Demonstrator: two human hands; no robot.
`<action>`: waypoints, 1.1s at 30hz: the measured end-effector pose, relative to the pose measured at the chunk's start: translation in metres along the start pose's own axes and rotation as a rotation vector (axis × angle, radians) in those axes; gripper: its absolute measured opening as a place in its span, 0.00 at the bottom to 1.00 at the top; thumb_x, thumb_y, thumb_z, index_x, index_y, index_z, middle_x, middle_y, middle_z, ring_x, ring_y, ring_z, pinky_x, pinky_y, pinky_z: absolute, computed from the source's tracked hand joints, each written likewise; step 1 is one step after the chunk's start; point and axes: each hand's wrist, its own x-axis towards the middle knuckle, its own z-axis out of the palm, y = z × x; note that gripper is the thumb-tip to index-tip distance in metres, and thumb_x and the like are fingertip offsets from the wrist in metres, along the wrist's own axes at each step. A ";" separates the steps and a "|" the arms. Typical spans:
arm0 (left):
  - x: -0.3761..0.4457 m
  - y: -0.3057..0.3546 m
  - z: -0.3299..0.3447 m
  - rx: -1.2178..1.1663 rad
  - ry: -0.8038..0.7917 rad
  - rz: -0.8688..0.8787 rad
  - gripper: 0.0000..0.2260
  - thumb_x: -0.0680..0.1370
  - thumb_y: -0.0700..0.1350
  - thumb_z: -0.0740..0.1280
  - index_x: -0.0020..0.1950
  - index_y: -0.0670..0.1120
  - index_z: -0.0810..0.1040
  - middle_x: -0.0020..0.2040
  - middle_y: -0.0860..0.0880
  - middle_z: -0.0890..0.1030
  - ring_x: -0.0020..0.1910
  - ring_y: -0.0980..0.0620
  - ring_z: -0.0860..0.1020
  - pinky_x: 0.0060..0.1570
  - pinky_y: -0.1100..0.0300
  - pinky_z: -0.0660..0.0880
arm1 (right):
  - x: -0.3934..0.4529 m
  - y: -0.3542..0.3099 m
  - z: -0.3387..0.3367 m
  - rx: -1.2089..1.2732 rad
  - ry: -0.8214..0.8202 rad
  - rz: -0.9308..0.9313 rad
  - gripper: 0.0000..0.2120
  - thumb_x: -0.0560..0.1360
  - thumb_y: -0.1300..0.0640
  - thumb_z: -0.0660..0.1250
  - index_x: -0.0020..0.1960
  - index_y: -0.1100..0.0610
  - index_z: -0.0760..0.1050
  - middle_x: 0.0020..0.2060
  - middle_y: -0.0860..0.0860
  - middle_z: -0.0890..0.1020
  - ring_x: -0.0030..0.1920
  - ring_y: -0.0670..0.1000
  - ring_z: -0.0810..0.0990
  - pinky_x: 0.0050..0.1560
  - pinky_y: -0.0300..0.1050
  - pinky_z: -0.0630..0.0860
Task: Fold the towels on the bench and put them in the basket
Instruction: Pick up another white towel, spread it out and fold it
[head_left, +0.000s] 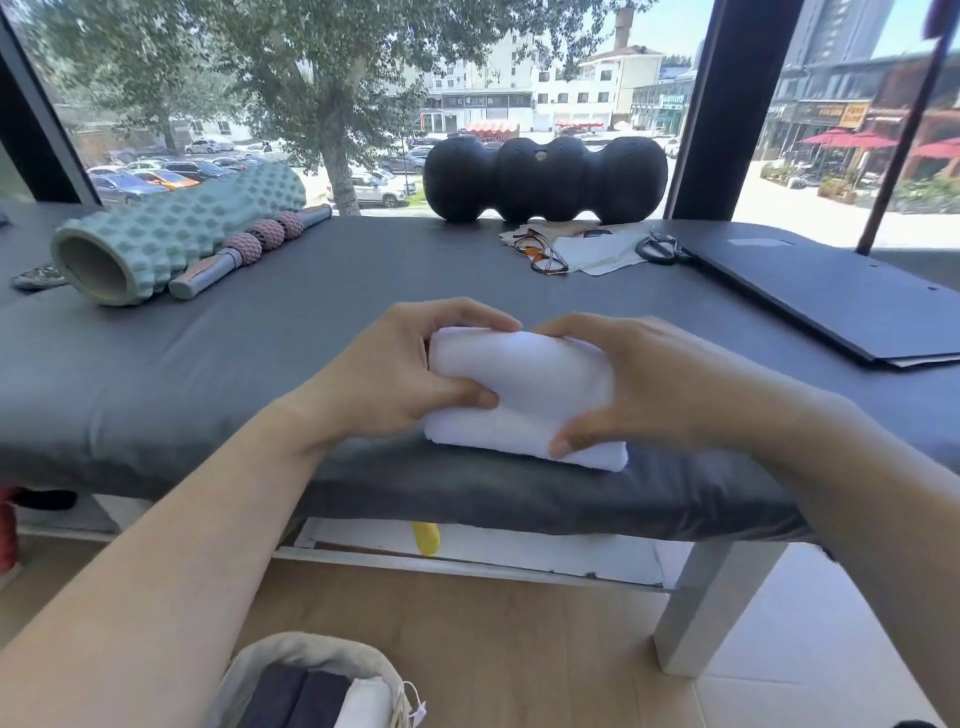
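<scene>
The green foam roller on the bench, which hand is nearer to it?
Left. The left hand grips the white towel's left end, the side toward the green foam roller; the right hand grips its far end.

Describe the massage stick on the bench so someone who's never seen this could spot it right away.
Start at the grey bench under the window and look to its far left, where a big teal foam roller lies. The massage stick lies right against the roller's right side. It is thin, grey-handled, and strung with pink knobbly balls, unlike the fat black roller by the glass.
</scene>
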 end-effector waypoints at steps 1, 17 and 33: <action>0.001 -0.001 0.001 0.018 0.068 0.030 0.21 0.70 0.35 0.78 0.60 0.52 0.82 0.55 0.60 0.84 0.55 0.62 0.81 0.53 0.70 0.75 | 0.003 0.001 0.001 -0.028 0.103 -0.018 0.38 0.62 0.38 0.79 0.68 0.34 0.67 0.56 0.37 0.78 0.54 0.44 0.75 0.49 0.43 0.72; 0.002 -0.024 0.010 0.145 0.041 -0.097 0.26 0.65 0.47 0.84 0.59 0.59 0.81 0.53 0.60 0.84 0.54 0.60 0.81 0.55 0.58 0.78 | 0.019 0.020 0.021 -0.038 0.130 -0.032 0.29 0.63 0.45 0.78 0.61 0.36 0.72 0.45 0.40 0.81 0.48 0.48 0.78 0.44 0.45 0.72; 0.019 -0.026 0.017 0.047 0.119 -0.378 0.29 0.78 0.65 0.64 0.77 0.59 0.63 0.70 0.56 0.73 0.68 0.54 0.73 0.70 0.52 0.69 | 0.032 0.040 0.019 1.012 0.095 0.329 0.14 0.79 0.58 0.69 0.64 0.55 0.75 0.54 0.54 0.84 0.46 0.49 0.84 0.47 0.44 0.78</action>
